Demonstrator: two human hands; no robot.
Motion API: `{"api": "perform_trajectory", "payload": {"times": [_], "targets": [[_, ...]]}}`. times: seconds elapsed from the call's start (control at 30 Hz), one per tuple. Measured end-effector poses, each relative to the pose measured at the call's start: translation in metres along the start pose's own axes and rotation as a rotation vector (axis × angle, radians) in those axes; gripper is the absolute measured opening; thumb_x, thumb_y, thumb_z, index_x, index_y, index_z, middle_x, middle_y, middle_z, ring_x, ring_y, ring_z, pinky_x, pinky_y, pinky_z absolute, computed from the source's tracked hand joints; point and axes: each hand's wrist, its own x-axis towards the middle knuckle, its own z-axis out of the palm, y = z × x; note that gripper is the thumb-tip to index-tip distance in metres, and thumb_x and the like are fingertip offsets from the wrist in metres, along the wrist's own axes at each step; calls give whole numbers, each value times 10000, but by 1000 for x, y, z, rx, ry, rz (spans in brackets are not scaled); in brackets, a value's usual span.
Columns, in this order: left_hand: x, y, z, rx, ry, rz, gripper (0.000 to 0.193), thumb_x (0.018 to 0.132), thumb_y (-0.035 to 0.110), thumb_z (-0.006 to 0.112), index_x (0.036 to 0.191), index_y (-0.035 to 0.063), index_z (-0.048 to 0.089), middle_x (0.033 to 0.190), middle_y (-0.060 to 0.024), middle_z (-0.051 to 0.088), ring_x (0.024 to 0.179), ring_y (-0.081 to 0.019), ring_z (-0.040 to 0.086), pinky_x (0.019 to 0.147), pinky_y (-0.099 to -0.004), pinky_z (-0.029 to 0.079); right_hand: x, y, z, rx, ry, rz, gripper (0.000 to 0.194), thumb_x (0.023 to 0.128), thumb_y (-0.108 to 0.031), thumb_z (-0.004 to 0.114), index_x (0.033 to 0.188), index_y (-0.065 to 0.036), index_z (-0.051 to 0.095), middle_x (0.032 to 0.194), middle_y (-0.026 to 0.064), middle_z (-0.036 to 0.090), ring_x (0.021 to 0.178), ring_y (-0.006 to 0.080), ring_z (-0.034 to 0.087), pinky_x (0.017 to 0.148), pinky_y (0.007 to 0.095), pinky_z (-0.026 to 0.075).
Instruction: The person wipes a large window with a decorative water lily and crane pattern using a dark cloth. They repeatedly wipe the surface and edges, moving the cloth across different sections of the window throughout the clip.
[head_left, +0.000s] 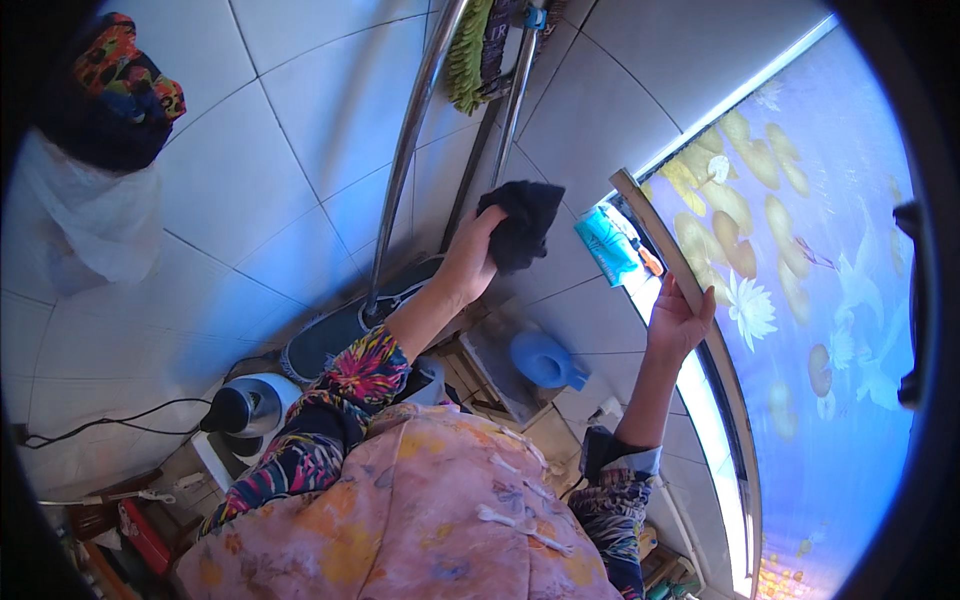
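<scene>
My left hand (471, 259) is closed around a crumpled black cloth (521, 225), held up in front of the tiled wall. My right hand (679, 321) grips the narrow beige edge of a window sash (660, 225), fingers on one side and thumb on the other. The sash pane (817, 247) carries a translucent film printed with lotus flowers, lily pads and white birds. Just beyond my right fingertips, a teal packet (606, 244) and an orange-and-black object (649, 261) lie on the bright window ledge.
Two metal poles (416, 135) lean near the corner, by a green chenille mop head (469, 64). Below are a blue plastic jug (541, 361) and an electric kettle (247, 405) with a black cord (112, 431). Patterned fabric (131, 75) and a white bag (97, 210) hang at left.
</scene>
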Motion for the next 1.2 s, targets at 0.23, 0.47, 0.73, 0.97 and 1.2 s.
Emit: {"api": "perform_trajectory", "payload": {"times": [0.23,0.47,0.73,0.97,1.2], "targets": [[40,-8,61,503,-81,364,348,894,71,562,1236,99,508,1105,-48,569,985,-127,569,887,-305,491,-27,5,15,-18,-22,51,397,816,-95,596,1164,70,501,1163,191,604,1120,290,574,1024,401,431],[64,-33,90,1147,10,620,331,795,169,642,1071,49,503,909,-151,592,839,-263,607,770,-339,482,-28,2,15,-2,82,78,442,787,-57,601,1189,86,484,1182,198,592,1111,280,583,1026,384,439],[66,-21,102,1247,54,509,295,774,151,617,999,31,469,854,-218,587,836,-410,587,732,-448,467,-33,2,17,-3,117,72,436,771,-60,616,1171,72,506,1152,177,612,1082,257,600,981,368,471],[87,-19,82,1110,16,692,172,856,129,539,982,25,483,748,-134,593,651,-283,628,610,-343,503,-34,1,15,-57,121,39,431,763,-84,634,1156,57,530,1130,161,628,1067,244,606,965,360,475],[78,-9,76,408,34,-4,130,945,135,440,1053,80,487,805,-84,560,534,-181,598,434,-357,559,-34,1,11,-37,116,22,405,772,-89,632,1141,54,544,1118,155,635,1049,246,616,958,362,478]]}}
